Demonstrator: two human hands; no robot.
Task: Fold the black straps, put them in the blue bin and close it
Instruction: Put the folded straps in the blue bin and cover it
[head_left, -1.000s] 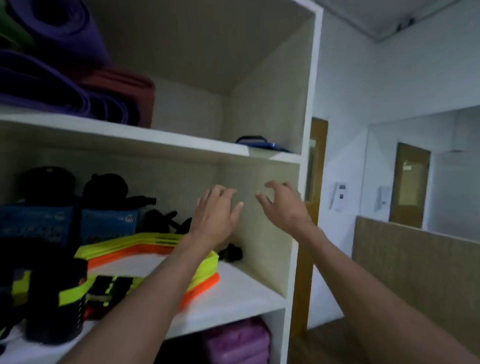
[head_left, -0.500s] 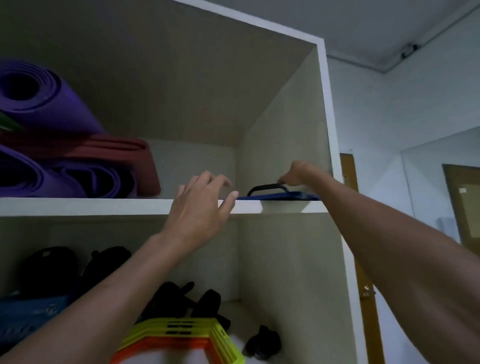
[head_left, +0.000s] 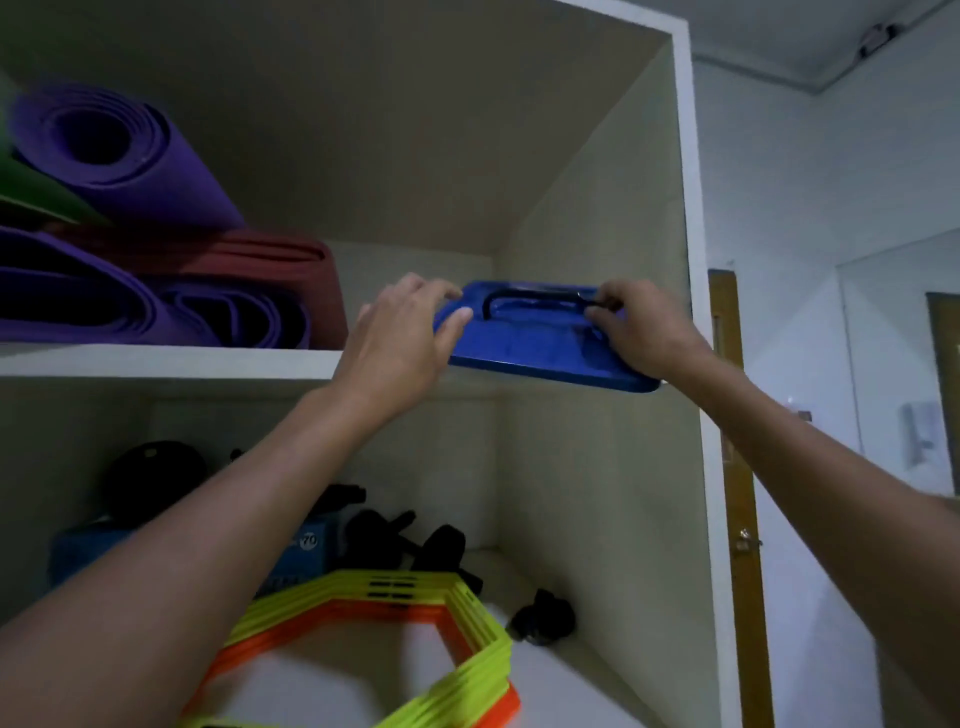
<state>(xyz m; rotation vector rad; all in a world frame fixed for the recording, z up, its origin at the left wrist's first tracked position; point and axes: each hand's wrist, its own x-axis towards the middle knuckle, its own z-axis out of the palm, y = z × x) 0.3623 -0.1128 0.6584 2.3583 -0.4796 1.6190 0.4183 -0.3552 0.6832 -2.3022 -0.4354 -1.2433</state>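
Where shelf held it, blue lid (head_left: 530, 353) now in both hands (head_left: 400, 343).

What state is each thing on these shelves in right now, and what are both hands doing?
Flat blue plastic lid with a black handle: tilted, front edge past the upper shelf, held at both ends.
Left hand: fingers on the lid's left end.
Right hand: gripping the lid's right end by the handle.
Rolled purple foam mat: rolled, lying atop the stack.
Yellow and orange plastic hexagon rings: stacked on the lower shelf.

Blue lid (head_left: 540, 353), purple mats (head_left: 104, 156), yellow-orange rings (head_left: 467, 654).
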